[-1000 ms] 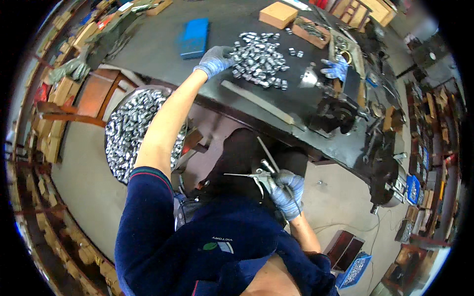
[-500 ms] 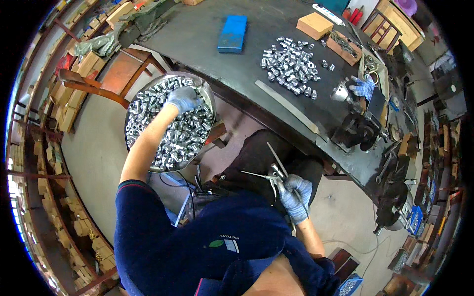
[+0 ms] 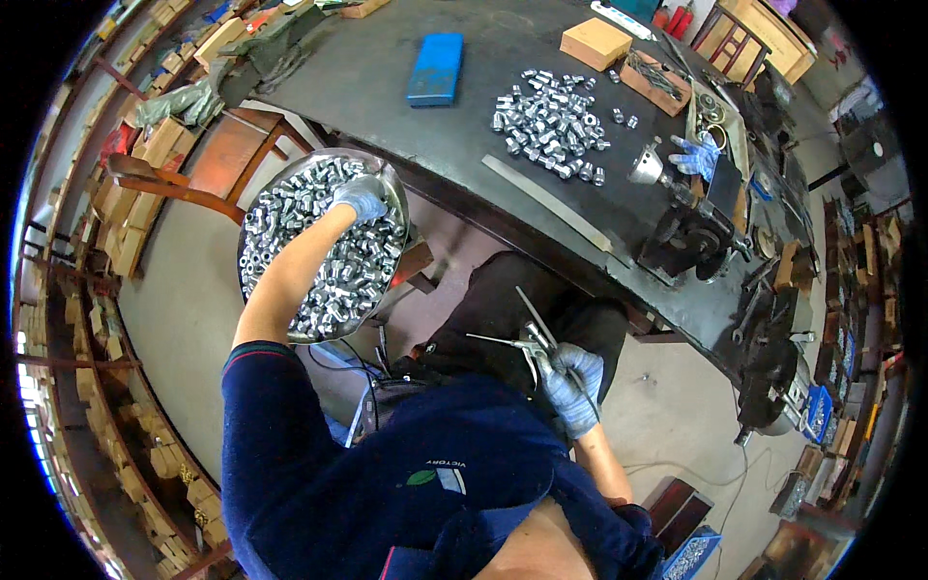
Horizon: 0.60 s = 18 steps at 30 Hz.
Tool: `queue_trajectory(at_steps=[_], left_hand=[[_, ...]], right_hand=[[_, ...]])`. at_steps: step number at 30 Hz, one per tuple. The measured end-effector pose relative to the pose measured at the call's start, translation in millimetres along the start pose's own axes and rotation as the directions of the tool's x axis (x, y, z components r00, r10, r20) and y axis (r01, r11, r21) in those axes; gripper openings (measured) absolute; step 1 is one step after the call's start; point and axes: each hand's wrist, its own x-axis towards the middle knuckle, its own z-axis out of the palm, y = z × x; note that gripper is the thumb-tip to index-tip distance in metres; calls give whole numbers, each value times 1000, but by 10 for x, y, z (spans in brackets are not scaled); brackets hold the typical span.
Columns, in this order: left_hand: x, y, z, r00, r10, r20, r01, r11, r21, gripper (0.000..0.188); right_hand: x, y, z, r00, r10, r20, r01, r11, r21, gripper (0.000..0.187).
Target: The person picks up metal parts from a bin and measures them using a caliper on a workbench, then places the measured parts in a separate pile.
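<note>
My left hand [image 3: 360,197], in a grey-blue glove, reaches into a round metal pan [image 3: 398,184] heaped with silver hex fittings [image 3: 333,280]. Its fingers are curled down among them, so what they grip is hidden. Over my lap my gloved right hand [image 3: 576,385] is closed round a silver air blow gun [image 3: 532,350] with a thin nozzle pointing left. The same hand holds a slim, tapered metal file [image 3: 535,311] slanting up to the left. A small shiny cylindrical piece shows at its fingertips, partly covered.
On the dark workbench [image 3: 387,126] lie a pile of fittings [image 3: 551,126], a blue box [image 3: 435,70], a flat metal bar [image 3: 546,203] and a wooden block [image 3: 595,44]. A chucked machine [image 3: 691,237] stands at the right, a blue glove [image 3: 696,157] beside it. A wooden chair [image 3: 227,159] is behind the pan.
The view has shifted slightly. My left hand stays in the pan, its fingers a little deeper among the fittings. My right hand keeps its hold on the blow gun and file.
</note>
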Motion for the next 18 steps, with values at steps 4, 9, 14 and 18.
queue_trajectory(at_steps=[4, 9, 14, 18], left_hand=[[-143, 94, -97, 990, -10, -139, 6, 1000, -30, 27], [-693, 301, -299, 852, 151, -501, -423, 761, -492, 36], [-1558, 1014, -620, 872, 398, -285, -465, 493, -735, 26], [-1736, 1385, -435, 813, 524, -255, -383, 150, -911, 22]], right_hand=[[16, 0, -14, 999, -28, 30, 27, 999, 27, 32], [13, -26, -56, 999, -37, 6, 37, 999, -4, 35], [164, -97, 21, 987, -140, 74, 144, 989, -44, 36], [303, -173, 37, 971, -224, 86, 227, 973, -34, 35]])
